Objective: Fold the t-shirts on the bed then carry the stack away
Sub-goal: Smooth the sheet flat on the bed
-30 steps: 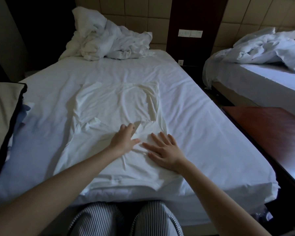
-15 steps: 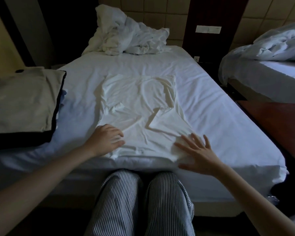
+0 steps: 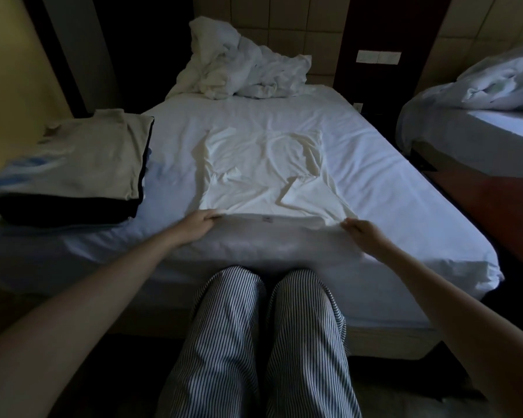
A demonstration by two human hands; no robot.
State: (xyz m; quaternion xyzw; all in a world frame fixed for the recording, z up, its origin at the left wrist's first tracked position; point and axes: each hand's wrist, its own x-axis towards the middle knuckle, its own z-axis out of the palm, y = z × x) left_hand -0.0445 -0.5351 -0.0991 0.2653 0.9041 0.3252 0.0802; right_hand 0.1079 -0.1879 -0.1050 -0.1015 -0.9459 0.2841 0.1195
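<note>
A white t-shirt [image 3: 263, 173] lies flat on the bed [image 3: 390, 191], its sides folded inward. Its near edge is lifted off the sheet, showing a small label on the inside. My left hand [image 3: 198, 223] pinches that edge at its left corner. My right hand [image 3: 361, 230] pinches the right corner. A stack of folded shirts [image 3: 82, 167], beige on top and black beneath, sits on the bed at the left.
A crumpled white duvet [image 3: 245, 64] is heaped at the head of the bed. A second bed [image 3: 477, 128] stands to the right, with a reddish wooden surface [image 3: 504, 206] between the two. My striped trouser legs [image 3: 263, 342] press against the bed's near edge.
Both hands left the shirt's middle, moved apart to the near edge, and now pinch its two corners. That edge has come up off the sheet. The view tilted down.
</note>
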